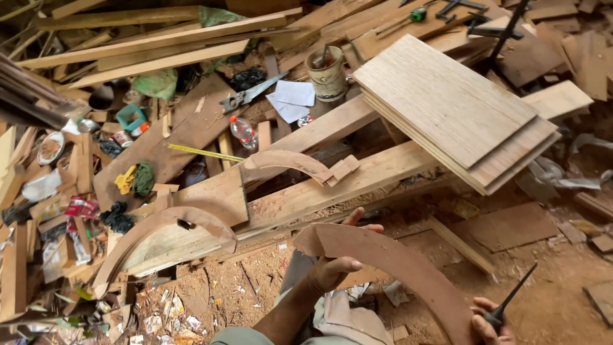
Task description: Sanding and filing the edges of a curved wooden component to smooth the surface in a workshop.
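Observation:
My left hand (335, 265) grips the upper end of a curved, arch-shaped wooden piece (408, 268) that sweeps down to the lower right. At the bottom right, my right hand (488, 322) holds a thin dark pointed tool (514, 294), its tip pointing up and right. The tool's handle sits close to the lower end of the curved piece. Two similar curved wooden pieces lie on planks: one (159, 233) at the left, one (287, 161) in the middle.
A stack of plywood sheets (453, 108) rests on long planks (332, 185) at the upper right. Around lie scrap boards, a hand saw (252, 94), a plastic bottle (244, 133), a tin with tools (327, 73), a yellow ruler (204, 153) and litter on sawdust-covered ground.

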